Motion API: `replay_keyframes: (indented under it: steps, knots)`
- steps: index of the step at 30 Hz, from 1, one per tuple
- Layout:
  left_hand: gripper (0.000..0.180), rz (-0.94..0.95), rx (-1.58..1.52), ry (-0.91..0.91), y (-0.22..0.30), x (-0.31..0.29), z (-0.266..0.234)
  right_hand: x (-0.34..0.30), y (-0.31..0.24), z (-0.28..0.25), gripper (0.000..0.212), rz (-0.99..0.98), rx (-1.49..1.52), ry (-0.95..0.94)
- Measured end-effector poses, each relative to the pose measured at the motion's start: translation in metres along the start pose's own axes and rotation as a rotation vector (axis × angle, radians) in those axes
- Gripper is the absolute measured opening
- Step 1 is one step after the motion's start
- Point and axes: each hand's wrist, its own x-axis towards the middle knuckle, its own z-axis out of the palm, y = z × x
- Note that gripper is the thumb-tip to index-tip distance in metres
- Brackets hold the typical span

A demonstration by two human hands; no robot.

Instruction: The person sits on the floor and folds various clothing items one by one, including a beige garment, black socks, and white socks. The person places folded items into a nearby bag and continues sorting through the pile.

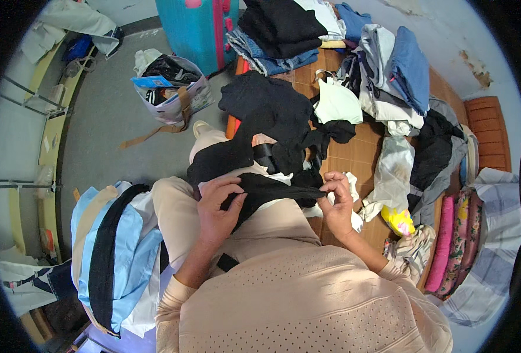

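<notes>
Between my hands, above my lap, a thin black stretchy garment [266, 191] is pulled out sideways. My left hand [218, 203] pinches its left end between thumb and fingers. The narrow right end is pinched in the fingertips of my right hand [337, 203]. Whether this is a sock or a pair of tights I cannot tell. Just beyond it, a black sock-shaped piece [219, 163] lies across my leg. It runs up toward a rumpled dark garment [266, 97] on the wooden surface. A black strap [264, 157] shows between the dark cloths.
Folded black clothes [281, 26] and jeans [266, 59] are stacked at the far edge. A pale green bra [338, 101] and folded blue denim [410, 70] lie right of them. Light-blue clothing [137, 235] hangs at left. A filled bag [175, 88] and teal suitcase [193, 35] stand on the floor.
</notes>
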Motion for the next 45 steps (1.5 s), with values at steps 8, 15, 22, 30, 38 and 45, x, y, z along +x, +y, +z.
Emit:
replay_keyframes:
  steps: [8,15,22,30,38,45]
  knots:
    - [0.012,-0.155,-0.226,-0.073,0.019,-0.009,-0.002,-0.016,-0.006,0.001,0.035,0.554,0.479,-0.277]
    - [0.010,-0.243,-0.081,-0.111,-0.005,0.004,0.016,-0.006,0.004,0.002,0.034,0.992,0.841,-0.035]
    - [0.010,-0.223,-0.106,-0.063,-0.022,0.004,0.025,0.004,0.026,-0.006,0.030,1.057,0.921,-0.055]
    - [0.032,-0.199,-0.046,-0.184,-0.008,0.001,0.009,0.009,0.016,-0.006,0.020,0.723,0.439,-0.218]
    - [0.048,-0.288,0.027,-0.453,0.010,0.017,-0.011,-0.001,0.013,-0.018,0.029,0.762,0.497,-0.432]
    - [0.051,-0.381,-0.375,-0.667,0.040,0.017,-0.005,0.023,0.036,-0.068,0.023,0.660,1.031,-0.130]
